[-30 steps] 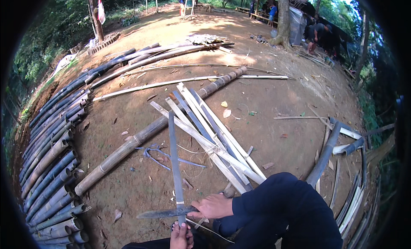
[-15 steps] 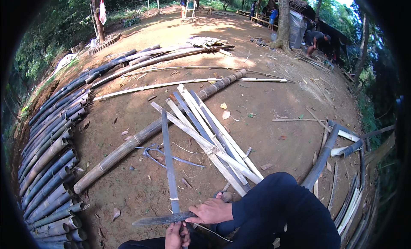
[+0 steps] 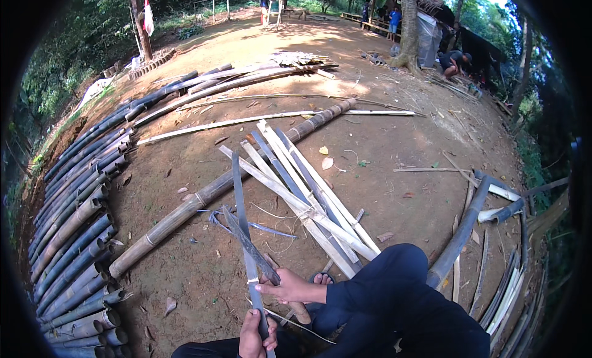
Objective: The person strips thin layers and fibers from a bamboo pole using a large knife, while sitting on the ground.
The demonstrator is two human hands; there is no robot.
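My left hand (image 3: 254,338) is wrapped round the near end of a long dark bamboo strip (image 3: 241,201), which points away from me. My right hand (image 3: 291,288) grips a machete (image 3: 249,246) with a dark blade and a wooden handle. The blade points away and a little left, crossing the strip in view; I cannot tell whether they touch. The pale node of the strip shows near my right fingertips. My raised right knee (image 3: 394,272) in dark trousers is beside the right hand, and a sandalled foot shows behind that hand.
A pile of split bamboo slats (image 3: 308,204) lies ahead across a thick bamboo pole (image 3: 197,201). Bluish cord (image 3: 271,230) lies by the strip. Cut bamboo poles (image 3: 80,235) line the left; more bamboo (image 3: 459,228) lies right. A person crouches (image 3: 453,63) far right near a tree.
The machete has swung from lying crosswise, pointing left, to pointing away from me. My right hand has risen slightly, and my left hand still holds the strip.
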